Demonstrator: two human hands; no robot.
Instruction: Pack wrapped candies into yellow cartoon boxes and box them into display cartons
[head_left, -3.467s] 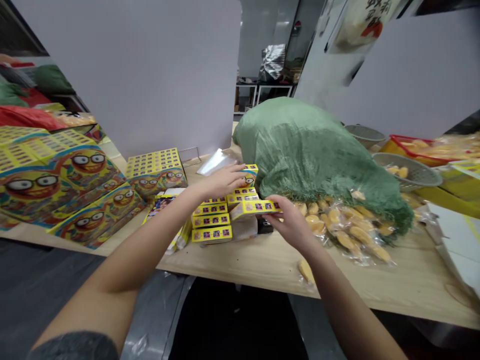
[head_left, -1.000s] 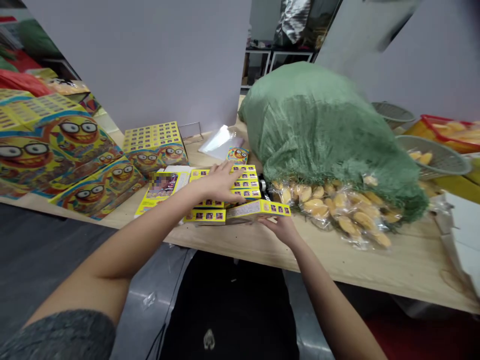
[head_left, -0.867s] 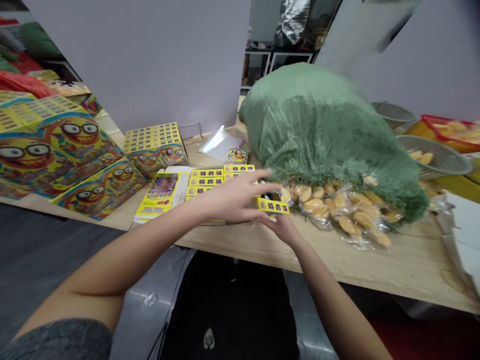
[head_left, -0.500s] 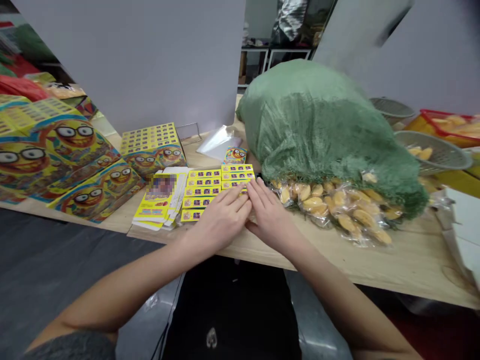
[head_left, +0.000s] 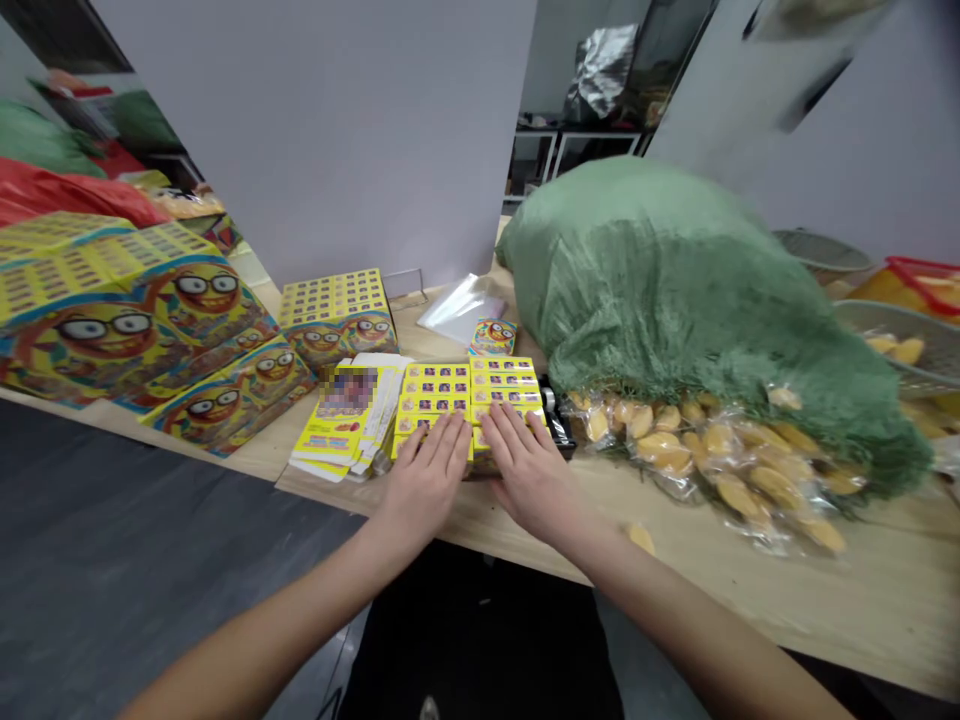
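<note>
A: How do the two hands sit?

B: The left hand (head_left: 424, 482) lies palm down, fingers straight and nearly side by side, on the near end of the left column of yellow boxes (head_left: 435, 388). The right hand (head_left: 529, 472) lies the same way on the near end of the right column of yellow boxes (head_left: 502, 381); neither is clamped on anything

A: Why flat, and not gripping?

B: My guess is that a flat palm bears on several boxes at once, which would even their tops and hold them snug

A: And the boxes?

B: On the desk (head_left: 697, 600), straight in front of the person, the two columns side by side, printed strips up; whether anything holds them underneath I cannot tell

A: What is just beside them?

B: Flattened cartons (head_left: 346, 420) overlap in a pile to the left, probably for easy reach. A black object (head_left: 560, 432) at the right is too hidden to name. A small box (head_left: 493, 337) stands just behind, clear sheets (head_left: 459, 308) beyond it

A: Farther out?

B: A block of boxes (head_left: 341, 310) behind the cartons, a larger stack (head_left: 120, 320) at far left; to the right a green sack (head_left: 690, 280), with wrapped yellow pieces (head_left: 772, 487) along its near edge, seemingly within reach
</note>
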